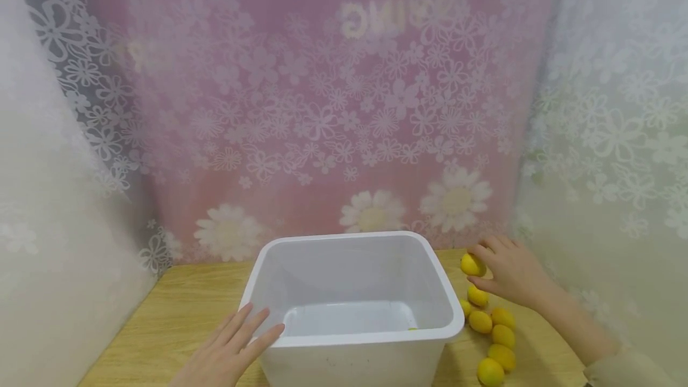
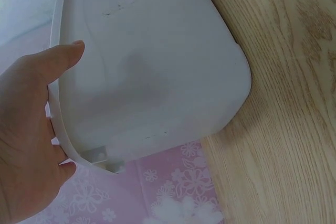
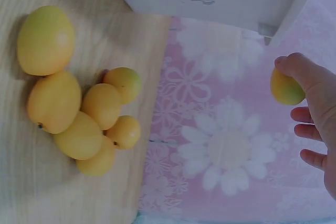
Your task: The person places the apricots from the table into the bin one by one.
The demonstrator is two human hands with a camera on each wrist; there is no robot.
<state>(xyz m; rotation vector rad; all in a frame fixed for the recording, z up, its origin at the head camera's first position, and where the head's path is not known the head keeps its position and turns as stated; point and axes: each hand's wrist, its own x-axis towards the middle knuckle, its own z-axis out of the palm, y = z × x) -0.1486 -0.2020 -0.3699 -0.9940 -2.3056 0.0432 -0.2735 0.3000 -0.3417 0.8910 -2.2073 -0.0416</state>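
Note:
A white plastic tub (image 1: 352, 339) stands on the table, and a sliver of yellow-green shows inside above its front rim. At its left front corner my left hand (image 1: 228, 342) rests on the rim with fingers spread and fairly straight; the left wrist view has the thumb (image 2: 65, 59) against the tub's side. To the right of the tub, my right hand (image 1: 510, 270) pinches a small yellow mango (image 3: 286, 88) between thumb and fingers, held up off the table. Several other yellow mangoes (image 1: 502, 336) lie close together below that hand.
The wood-grain table (image 1: 177, 297) extends to both sides of the tub. A pink flowered curtain (image 1: 322, 136) hangs behind it, and pale flowered sheets (image 1: 618, 166) close in the left and right sides.

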